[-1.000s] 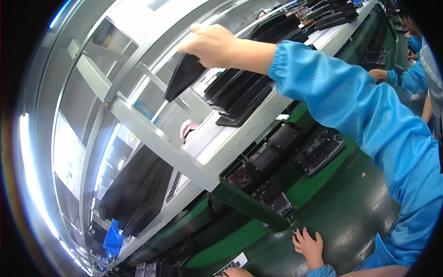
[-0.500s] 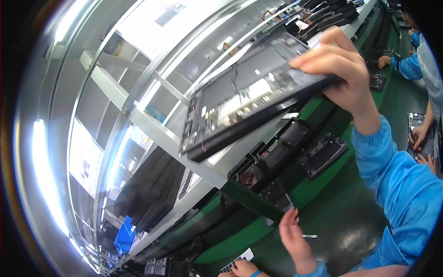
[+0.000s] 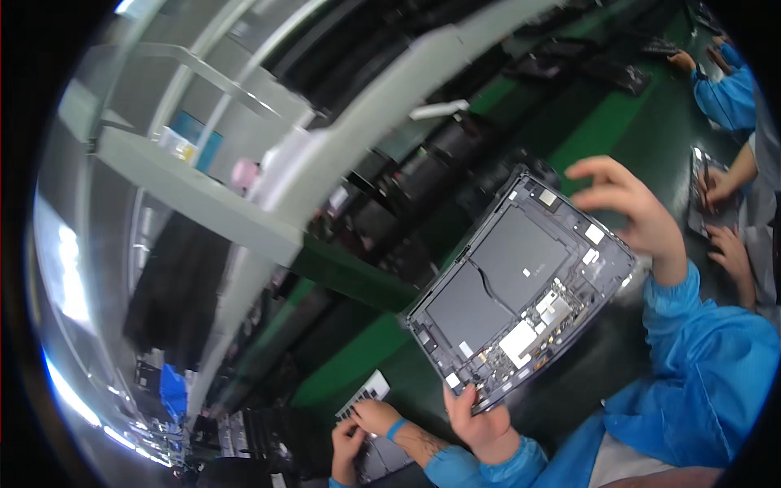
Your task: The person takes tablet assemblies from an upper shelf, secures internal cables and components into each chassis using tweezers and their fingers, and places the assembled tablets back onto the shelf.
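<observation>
An opened laptop base [image 3: 496, 252], dark grey with battery cells and a circuit board showing, lies tilted in front of me, inner side up. My left hand [image 3: 484, 427] pinches its lower corner, thumb on top. Beside its upper right edge is my right hand [image 3: 630, 207], fingers apart and curved over the edge, and its fingertips look lifted off. Whether the hidden part of that hand touches the base, I cannot tell.
At lower left another person's hands [image 3: 374, 416] work at a laptop part with dark keys [image 3: 362, 394]. A co-worker's hands [image 3: 720, 183] handle a device at the right. A grey shelf beam [image 3: 195, 199] crosses the left. Dark parts [image 3: 586, 69] lie along the green-striped bench [image 3: 358, 350].
The laptop base has come down from the raised right hand to above the bench and turned. My left hand has taken its lower corner; the right hand's fingers have spread. The view has shifted.
</observation>
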{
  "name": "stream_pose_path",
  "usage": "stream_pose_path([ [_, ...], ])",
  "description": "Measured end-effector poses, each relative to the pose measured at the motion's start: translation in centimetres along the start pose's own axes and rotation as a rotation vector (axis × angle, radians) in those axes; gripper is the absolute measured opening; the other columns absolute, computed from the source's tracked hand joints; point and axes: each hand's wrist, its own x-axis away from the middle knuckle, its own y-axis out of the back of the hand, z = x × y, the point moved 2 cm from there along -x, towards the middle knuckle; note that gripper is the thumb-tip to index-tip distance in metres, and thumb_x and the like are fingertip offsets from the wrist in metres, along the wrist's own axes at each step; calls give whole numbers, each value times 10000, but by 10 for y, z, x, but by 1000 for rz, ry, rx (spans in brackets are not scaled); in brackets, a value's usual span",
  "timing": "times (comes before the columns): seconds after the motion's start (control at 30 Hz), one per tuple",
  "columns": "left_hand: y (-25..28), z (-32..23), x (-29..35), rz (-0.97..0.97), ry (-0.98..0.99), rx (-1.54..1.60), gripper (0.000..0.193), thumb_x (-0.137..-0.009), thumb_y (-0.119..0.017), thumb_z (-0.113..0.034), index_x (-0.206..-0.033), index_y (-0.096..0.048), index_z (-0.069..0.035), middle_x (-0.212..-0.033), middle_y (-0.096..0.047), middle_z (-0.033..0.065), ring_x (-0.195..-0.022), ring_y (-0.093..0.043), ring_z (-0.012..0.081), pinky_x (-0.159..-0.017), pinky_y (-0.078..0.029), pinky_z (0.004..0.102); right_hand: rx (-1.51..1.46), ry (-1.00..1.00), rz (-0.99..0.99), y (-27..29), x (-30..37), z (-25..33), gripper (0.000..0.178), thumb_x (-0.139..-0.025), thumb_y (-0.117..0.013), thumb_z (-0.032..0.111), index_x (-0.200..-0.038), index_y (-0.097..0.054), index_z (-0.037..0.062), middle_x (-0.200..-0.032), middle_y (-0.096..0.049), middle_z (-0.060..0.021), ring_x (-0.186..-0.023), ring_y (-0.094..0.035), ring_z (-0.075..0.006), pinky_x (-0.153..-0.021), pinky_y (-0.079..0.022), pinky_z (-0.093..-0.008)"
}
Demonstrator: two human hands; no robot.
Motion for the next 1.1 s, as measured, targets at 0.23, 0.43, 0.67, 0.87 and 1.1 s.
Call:
stream_pose_path([
  [0.23, -484, -369, -61, -104, 395, 1328, 636, -934, -508, 1, -1552, -358, 27, -1396, -566, 174, -1261, -585, 284, -1091, -461, 412, -217, -1182, 413, -37, 223, -261, 353, -990, -689, 271, -1130, -719, -51, -937, -761, -67, -739, -610, -113, -702, -529, -283],
  [0.43, -576, -264, -110, 81, 418, 1369, 636, -852, -591, -25, -1465, -458, 82, -1277, -649, 193, -1133, -661, 287, -989, -528, 399, 25, -785, 651, -63, 311, -310, 541, -852, -834, 389, -1175, -744, -35, -984, -781, -126, -753, -667, -162, -677, -527, -320],
  [0.67, -550, -262, -239, 307, 260, 1134, 625, -933, -692, -194, -1472, -511, 64, -1311, -658, 137, -1173, -628, 223, -1057, -465, 357, -953, -1240, 329, -168, 323, -309, 525, -841, -857, 190, -1214, -634, -104, -1150, -724, -175, -983, -707, -198, -849, -580, -333],
  [0.87, -599, -246, -163, 231, 347, 1071, 509, -1110, -492, -330, -1512, -483, -19, -1201, -640, 40, -911, -574, 97, -779, -477, 271, -901, -1316, -347, -140, 365, -304, 503, -932, -775, 231, -1282, -631, -100, -1179, -722, -170, -1039, -709, -227, -903, -580, -344],
  [1.1, -618, -233, -177, 61, 239, 723, 403, -1128, -433, -213, -1279, -635, 100, -1115, -708, 110, -984, -635, 146, -917, -502, 290, -194, -1177, 906, -49, 313, -287, 479, -947, -754, 437, -1094, -724, -18, -767, -737, -73, -622, -695, -150, -599, -544, -305],
])
